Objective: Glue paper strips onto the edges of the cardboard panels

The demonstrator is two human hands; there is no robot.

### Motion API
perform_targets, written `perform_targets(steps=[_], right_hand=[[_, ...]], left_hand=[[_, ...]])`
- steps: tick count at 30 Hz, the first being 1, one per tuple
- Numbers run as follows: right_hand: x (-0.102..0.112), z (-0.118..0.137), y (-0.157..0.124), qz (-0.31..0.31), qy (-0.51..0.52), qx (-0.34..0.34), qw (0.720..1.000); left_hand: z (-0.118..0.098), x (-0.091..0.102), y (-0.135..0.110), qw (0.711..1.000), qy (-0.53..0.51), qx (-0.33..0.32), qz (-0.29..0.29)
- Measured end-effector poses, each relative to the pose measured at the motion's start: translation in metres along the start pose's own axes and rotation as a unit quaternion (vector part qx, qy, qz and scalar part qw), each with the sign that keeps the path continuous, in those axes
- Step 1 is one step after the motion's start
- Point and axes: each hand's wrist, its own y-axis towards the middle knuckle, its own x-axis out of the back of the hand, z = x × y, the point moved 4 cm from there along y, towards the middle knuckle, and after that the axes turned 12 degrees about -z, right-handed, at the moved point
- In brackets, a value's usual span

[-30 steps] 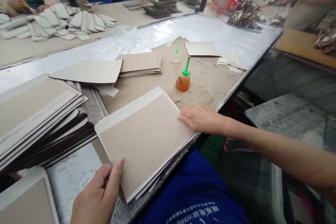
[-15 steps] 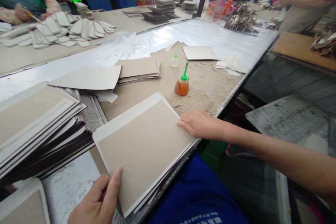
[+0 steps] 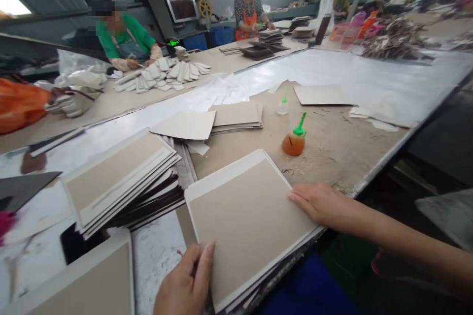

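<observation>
A beige sheet with a pale border (image 3: 251,221) lies at the table's front edge, over several similar sheets whose edges show below. My right hand (image 3: 318,204) grips its right edge, thumb on top and fingers underneath, hidden. At the lower left edge, my left hand (image 3: 186,280) is closed, its thumb against the sheet's edge. A fanned stack of bordered sheets (image 3: 118,172) rests to the left, and another bordered sheet (image 3: 88,280) is at the lower left. Beyond my right hand stands a squeeze bottle of orange liquid (image 3: 293,144) with a green nozzle.
A smaller clear bottle (image 3: 283,107) stands farther back, near a pile of beige sheets (image 3: 238,117) and a single sheet (image 3: 321,95). Across the table, a person in green (image 3: 127,34) sits behind a heap of pale pieces (image 3: 162,74). Brown scraps (image 3: 395,39) lie far right.
The view has swung up and to the left, so everything sits farther right in the picture and more of the room shows. Both hands keep nearly the same hold on the sheet.
</observation>
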Motion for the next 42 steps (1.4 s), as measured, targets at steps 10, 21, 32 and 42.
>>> perform_targets(steps=[10,21,32,42], right_hand=[[-0.003,-0.005,0.005,0.009,0.016,0.004,1.000],[0.004,0.003,0.001,0.022,-0.021,0.025,0.999],[0.004,0.004,0.000,0.015,-0.022,0.040,0.999],[-0.003,-0.004,0.004,0.042,-0.020,0.016,0.999]], left_hand=[[-0.016,0.007,0.000,0.997,0.059,-0.003,0.048],[-0.007,0.006,0.001,0.995,0.085,0.000,0.060],[-0.001,0.006,0.006,0.997,0.064,-0.020,0.043],[-0.013,0.008,0.001,1.000,0.002,-0.012,0.010]])
